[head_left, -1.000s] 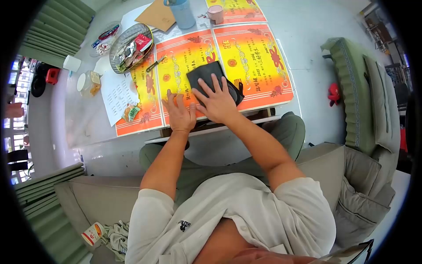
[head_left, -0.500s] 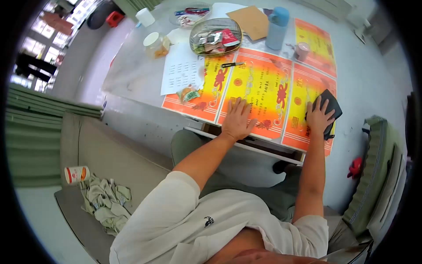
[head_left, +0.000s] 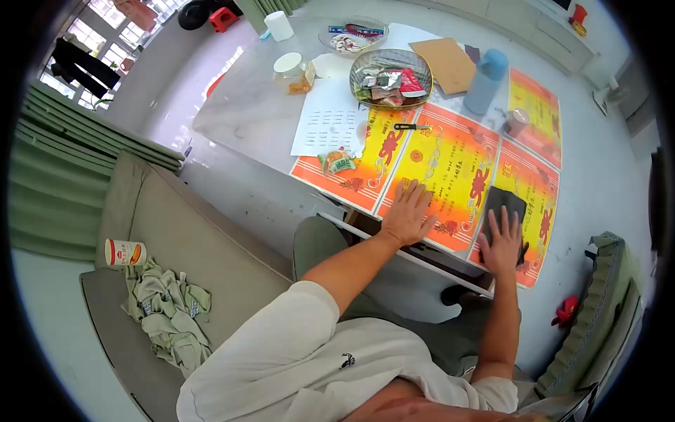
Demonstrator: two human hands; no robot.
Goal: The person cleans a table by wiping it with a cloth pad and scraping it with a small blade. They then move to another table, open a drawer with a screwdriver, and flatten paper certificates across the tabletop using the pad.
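Note:
My left hand [head_left: 408,216] lies flat with fingers spread on a red and yellow certificate sheet [head_left: 439,179] near the table's front edge. On the right, my right hand [head_left: 501,246] rests with spread fingers on a black pouch [head_left: 508,202], which lies on another certificate sheet [head_left: 538,188]. A small black-handled knife [head_left: 411,127] is beyond my left hand. To the left, a small wrapped snack [head_left: 337,162] sits by a sheet of handwritten paper [head_left: 325,121]. Below the tabletop, a drawer [head_left: 450,269] stands partly pulled out.
Farther back on the table are a basket [head_left: 360,93] of packets, a clear tray [head_left: 328,34], a lidded jar [head_left: 307,76], a blue bottle [head_left: 483,88], a pink cup [head_left: 517,122], brown cardboard [head_left: 444,62] and a white cup [head_left: 279,26]. A sofa [head_left: 204,232] is at left.
The view has swung left. My hands have moved apart, and the black pouch has shifted right across the sheets under my right hand, then turned slightly.

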